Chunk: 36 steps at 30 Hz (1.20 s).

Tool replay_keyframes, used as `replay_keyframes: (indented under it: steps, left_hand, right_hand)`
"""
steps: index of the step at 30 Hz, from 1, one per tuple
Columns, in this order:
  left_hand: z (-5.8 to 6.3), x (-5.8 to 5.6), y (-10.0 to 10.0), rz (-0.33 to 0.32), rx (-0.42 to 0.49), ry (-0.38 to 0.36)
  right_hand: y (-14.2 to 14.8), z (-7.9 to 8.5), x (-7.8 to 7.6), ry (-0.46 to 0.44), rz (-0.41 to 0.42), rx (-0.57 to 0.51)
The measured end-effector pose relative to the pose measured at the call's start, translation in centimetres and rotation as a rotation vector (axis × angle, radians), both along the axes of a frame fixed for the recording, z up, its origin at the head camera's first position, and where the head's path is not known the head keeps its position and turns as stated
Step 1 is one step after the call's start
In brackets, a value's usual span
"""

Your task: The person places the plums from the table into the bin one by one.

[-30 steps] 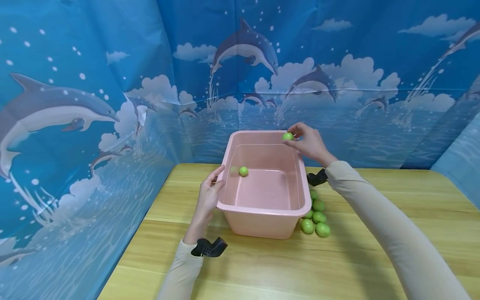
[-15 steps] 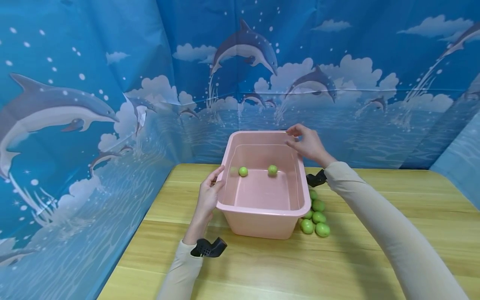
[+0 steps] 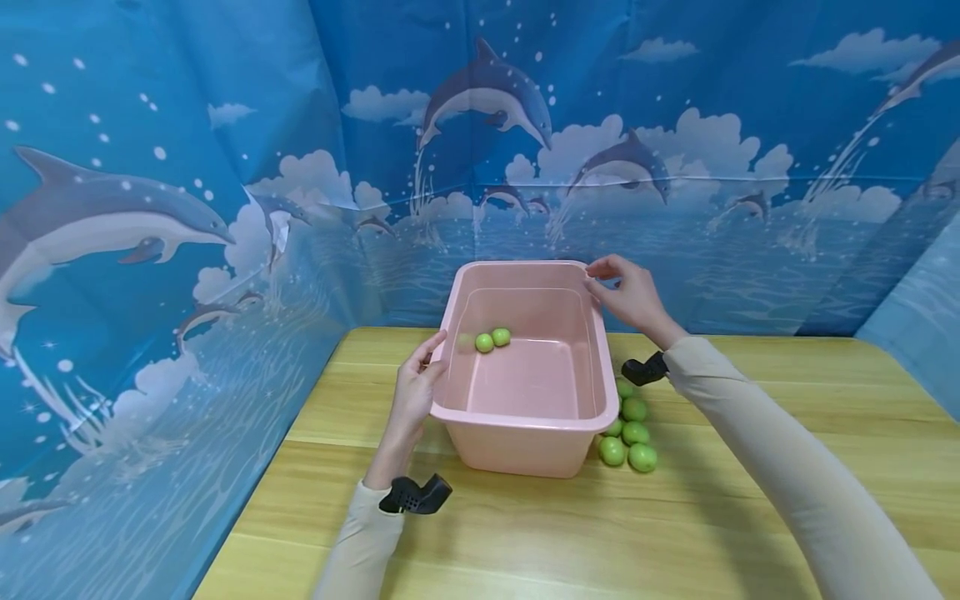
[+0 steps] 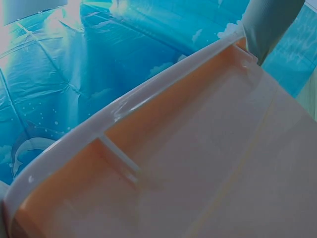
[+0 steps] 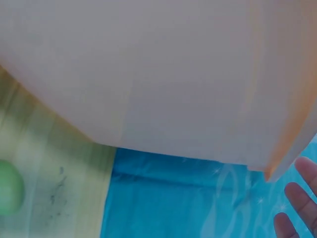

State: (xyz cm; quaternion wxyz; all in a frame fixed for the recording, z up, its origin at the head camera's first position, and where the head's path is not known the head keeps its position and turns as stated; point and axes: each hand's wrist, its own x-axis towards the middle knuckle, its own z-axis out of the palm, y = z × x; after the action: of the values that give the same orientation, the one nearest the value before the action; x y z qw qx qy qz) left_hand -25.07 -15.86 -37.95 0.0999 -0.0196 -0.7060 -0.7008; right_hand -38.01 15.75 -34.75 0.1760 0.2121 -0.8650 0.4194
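A pink plastic basin (image 3: pixel 525 421) stands on the table in the head view. My left hand (image 3: pixel 414 393) holds its left rim, thumb over the edge and fingers outside. Two round green lime-like fruits (image 3: pixel 484 342) lie side by side inside, near the far left. At the far right corner of the rim is my right hand (image 3: pixel 632 293), its fingers loosely bent and nothing between them. The basin's outer wall (image 4: pixel 223 129) fills much of the left wrist view. In the right wrist view, several fingertips (image 5: pixel 298 201) show beside the rim.
Several more green fruits (image 3: pixel 635 433) are clustered on the wooden table (image 3: pixel 495 542) against the basin's right side; one green fruit (image 5: pixel 9 187) also shows in the right wrist view. A blue dolphin-print curtain (image 3: pixel 375 125) hangs behind and to the left.
My right hand let go of a green fruit, which dropped into the basin and rolled left beside the other one. The hand has since shifted slightly right. The left hand stays on the rim.
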Motion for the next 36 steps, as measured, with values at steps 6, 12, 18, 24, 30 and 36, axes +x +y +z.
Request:
replay_keyframes:
  steps: [6,12,18,24,30,36]
  left_hand:
    - [0.0,-0.1,0.0,0.003,-0.010,-0.009]
    - [0.1,0.0,0.0,0.000,-0.020,-0.013]
    - [0.1,0.1,0.0,0.001,-0.025,-0.016]
    - [0.1,0.0,0.0,0.005,-0.023,-0.019]
    - [0.1,0.1,-0.1,-0.007,-0.017,-0.033]
    - [0.1,0.0,0.0,-0.010,-0.017,-0.038]
  right_hand:
    - [1.1,-1.1,0.8,0.023,-0.009,-0.044]
    - [1.8,-1.8,1.6,0.054,-0.030,-0.109]
    - [2.5,-2.4,2.5,0.090,-0.077,-0.161]
    - [3.3,-3.6,3.5,0.102,-0.122,-0.186]
    - [4.0,-4.9,4.9,0.076,-0.122,-0.205]
    - [4.5,-5.3,6.6,0.033,-0.098,-0.172]
